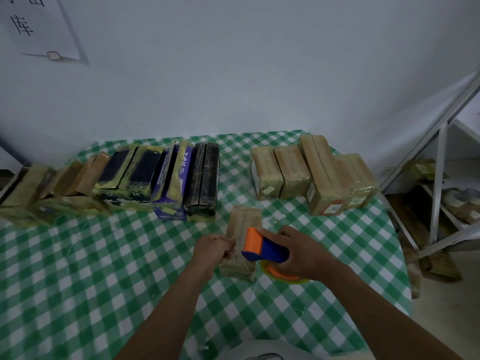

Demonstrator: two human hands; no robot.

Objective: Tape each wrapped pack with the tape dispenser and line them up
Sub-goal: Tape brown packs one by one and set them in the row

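The wrapped pack [242, 222] lies on the tabletop [104, 268] just in front of the black pack [202, 180]. The left hand [214, 246] pinches its edge; the right hand [301, 252] clamps the tape dispenser [262, 246], seemingly touching its top. Pin the pack firmly and draw the dispenser straight, pressed flat.

Noted tan wrapped pack [241, 224] lying flat on green-and-white checked tablecloth [104, 268], near centre. Saw left hand [214, 246] pinching its left edge, and right hand [298, 252] gripping blue-and-orange tape dispenser [262, 246], orange head on the pack's top, tape roll [281, 275] off its right side. Logged row at back left: brown packs [78, 178], dark packs with yellowish tape [130, 172], purple box [174, 183], black pack [204, 183]. Logged separate cluster of tan packs [322, 175] back right. Spotted paper sign [39, 24] on wall, metal shelf frame [439, 157] far right.
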